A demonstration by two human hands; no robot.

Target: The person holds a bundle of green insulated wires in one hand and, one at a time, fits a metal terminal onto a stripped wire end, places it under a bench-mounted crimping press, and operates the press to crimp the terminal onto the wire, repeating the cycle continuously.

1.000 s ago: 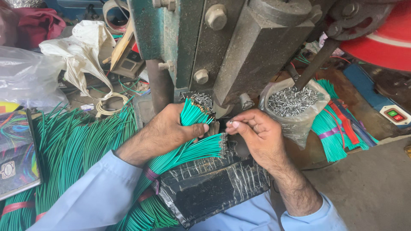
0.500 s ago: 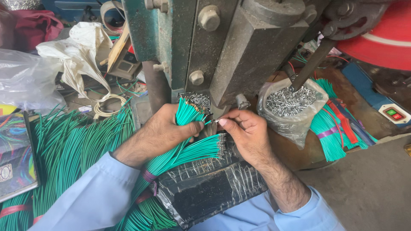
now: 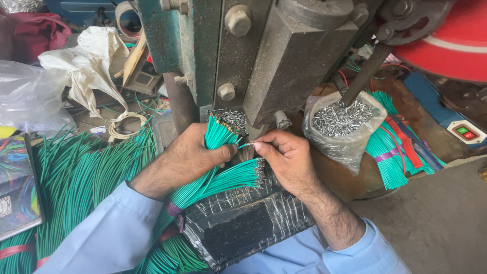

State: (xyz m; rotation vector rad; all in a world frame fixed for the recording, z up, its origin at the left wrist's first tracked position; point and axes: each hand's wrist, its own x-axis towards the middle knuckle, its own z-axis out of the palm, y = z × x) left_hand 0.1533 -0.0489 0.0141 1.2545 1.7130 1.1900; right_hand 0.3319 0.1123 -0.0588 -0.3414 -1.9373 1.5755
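My left hand (image 3: 190, 155) grips a bundle of green wires (image 3: 219, 136), their tips pointing up toward the foot of a green and grey press machine (image 3: 264, 56). My right hand (image 3: 284, 157) pinches a single green wire (image 3: 245, 145) between thumb and forefinger, its end close to the bundle and the machine's die. A second fan of green wires (image 3: 228, 180) with bare metal ends lies under both hands on a black block wrapped in clear tape (image 3: 243, 223).
A clear plastic bag of small metal terminals (image 3: 341, 122) stands right of the press. Tied green wire bundles (image 3: 390, 152) lie at the right, loose green wires (image 3: 81, 172) at the left. White bags (image 3: 86, 66), a switch box (image 3: 464, 133) and a red wheel (image 3: 446, 35) surround them.
Both hands have stayed at the press base. My right hand has drawn slightly left, bringing one wire toward the bundle held in my left hand.
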